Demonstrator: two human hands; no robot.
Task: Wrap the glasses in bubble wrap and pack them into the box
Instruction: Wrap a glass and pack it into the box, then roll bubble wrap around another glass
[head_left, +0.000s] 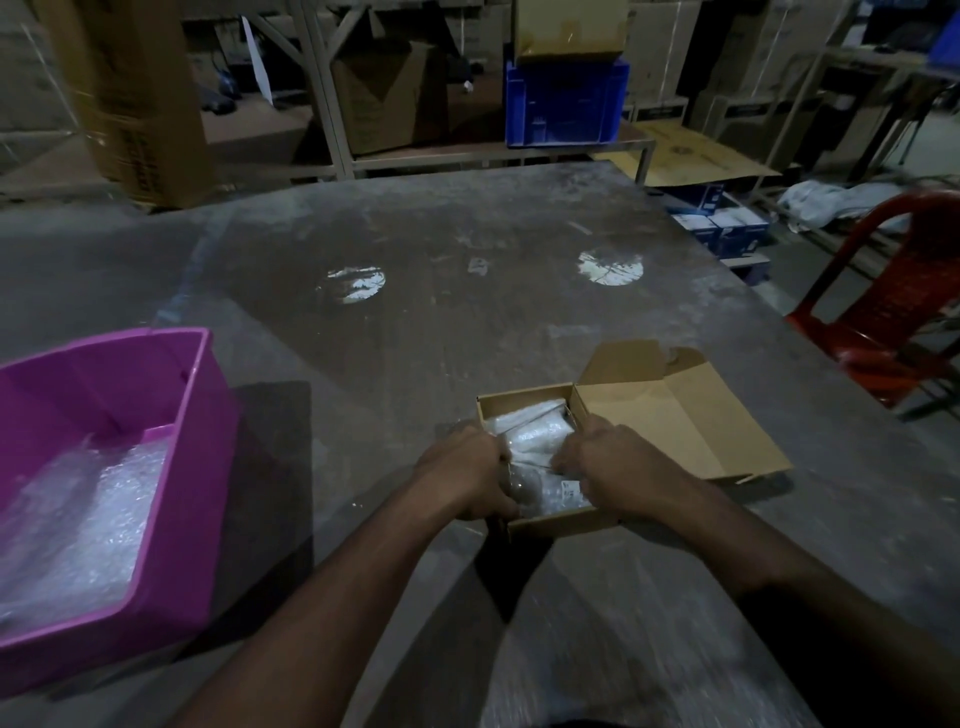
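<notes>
Hands (462, 475) on bubble-wrapped glasses (535, 441) in box (524, 396)

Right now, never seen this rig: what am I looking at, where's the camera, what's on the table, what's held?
There is no machine here: a person works with bare hands. The one picture comes from a wide-angle camera on the person's head, looking forward and down. On the worn grey table stands a small brown cardboard box, lid flap open to the right, with clear bubble-wrapped bundles inside. The left hand and right hand reach into the box, fingers curled on the wrapping. At the left sits a pink plastic tub holding loose bubble wrap. A red plastic chair stands to the right.
</notes>
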